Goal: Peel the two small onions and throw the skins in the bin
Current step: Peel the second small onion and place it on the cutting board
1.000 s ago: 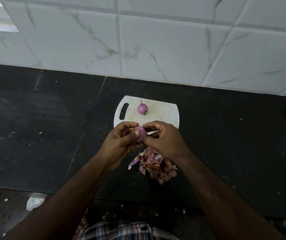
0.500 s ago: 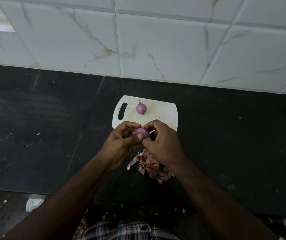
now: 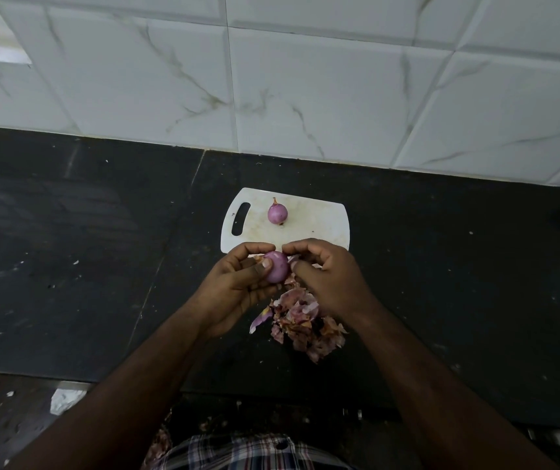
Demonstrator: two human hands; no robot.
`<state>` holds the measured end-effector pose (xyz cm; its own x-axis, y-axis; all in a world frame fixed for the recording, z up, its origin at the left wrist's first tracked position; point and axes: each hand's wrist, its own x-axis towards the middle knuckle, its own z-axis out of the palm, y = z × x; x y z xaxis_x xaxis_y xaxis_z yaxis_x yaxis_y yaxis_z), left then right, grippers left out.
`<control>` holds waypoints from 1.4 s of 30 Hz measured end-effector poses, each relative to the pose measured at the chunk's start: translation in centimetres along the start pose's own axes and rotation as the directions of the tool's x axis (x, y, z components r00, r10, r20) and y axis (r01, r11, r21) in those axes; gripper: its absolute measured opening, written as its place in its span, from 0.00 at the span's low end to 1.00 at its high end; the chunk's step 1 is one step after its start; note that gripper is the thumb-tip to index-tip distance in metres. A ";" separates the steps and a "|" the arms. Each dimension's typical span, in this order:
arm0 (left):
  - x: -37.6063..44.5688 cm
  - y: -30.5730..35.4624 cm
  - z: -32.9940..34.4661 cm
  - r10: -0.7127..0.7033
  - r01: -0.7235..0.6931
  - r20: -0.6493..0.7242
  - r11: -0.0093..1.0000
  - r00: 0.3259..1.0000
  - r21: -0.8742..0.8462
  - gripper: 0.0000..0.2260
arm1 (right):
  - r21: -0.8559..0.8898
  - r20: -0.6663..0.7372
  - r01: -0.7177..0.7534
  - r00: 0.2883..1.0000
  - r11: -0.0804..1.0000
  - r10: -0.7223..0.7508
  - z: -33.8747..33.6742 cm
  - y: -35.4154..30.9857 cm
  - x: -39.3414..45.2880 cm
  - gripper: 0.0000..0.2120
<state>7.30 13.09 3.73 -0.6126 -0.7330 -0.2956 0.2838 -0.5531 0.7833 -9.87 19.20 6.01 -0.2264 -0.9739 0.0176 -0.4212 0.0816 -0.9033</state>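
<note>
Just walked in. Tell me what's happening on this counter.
A person is peeling small onions by hand. The left hand holds one onion above the dark counter, while the right hand pinches a bit of skin at its side. A second onion sits on the white cutting board. A pile of skins lies on the counter under the hands. No bin is in view.

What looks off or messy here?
Skins lie piled loose on the dark counter, below the hands, not on the board. No bin in view. Otherwise normal: one onion sits on the board.
</note>
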 end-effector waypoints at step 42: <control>0.0 -0.9 -0.5 0.120 -0.128 0.051 0.973 0.991 0.193 0.16 | -0.265 -0.017 0.069 0.997 0.962 -0.076 1.4 -0.5 -0.6 0.09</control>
<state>7.41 13.35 2.79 -0.6108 -0.7731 -0.1712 0.2117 -0.3677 0.9055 -8.24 19.46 5.87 -0.2087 -0.9735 0.0934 -0.6531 0.0676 -0.7543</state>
